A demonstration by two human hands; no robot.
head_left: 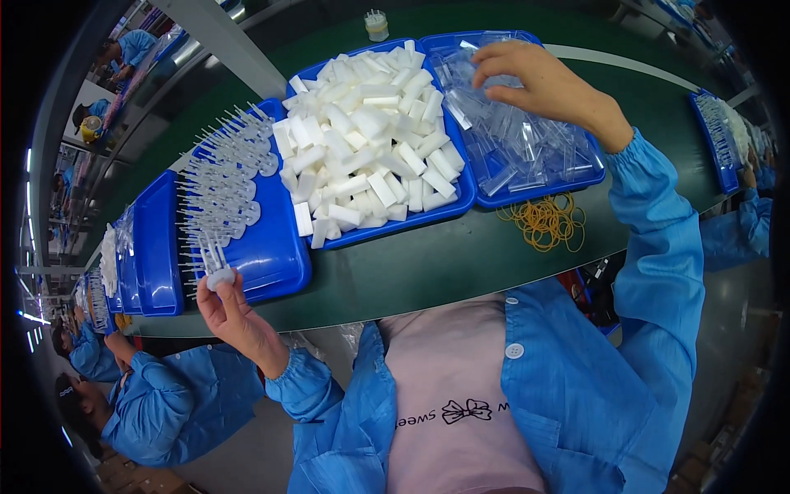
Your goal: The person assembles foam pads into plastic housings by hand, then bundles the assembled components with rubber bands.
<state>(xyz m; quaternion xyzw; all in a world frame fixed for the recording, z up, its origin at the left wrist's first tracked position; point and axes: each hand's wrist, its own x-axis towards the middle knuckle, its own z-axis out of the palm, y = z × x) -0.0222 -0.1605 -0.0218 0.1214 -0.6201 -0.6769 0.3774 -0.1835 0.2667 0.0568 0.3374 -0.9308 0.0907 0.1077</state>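
Between the thumb and fingers of my left hand (239,321) is a white round-based part with upright prongs (220,276), held over the near edge of a blue tray (280,267). Rows of similar pronged parts (222,185) fill the far portion of that tray. My right hand (531,78) reaches over clear plastic pieces (531,148) in the right-hand tray. Its fingers are bent and the thumb stands apart, with nothing visible in the grasp. White foam-like blocks (370,148) are heaped in the middle tray (465,193).
Loose yellow rubber bands (545,221) lie on the green table (411,276) before the right tray. A small pronged assembly (376,25) stands at the back. Another blue tray (156,251) sits left, and co-workers in blue (177,403) work alongside. A grey post (226,45) rises behind.
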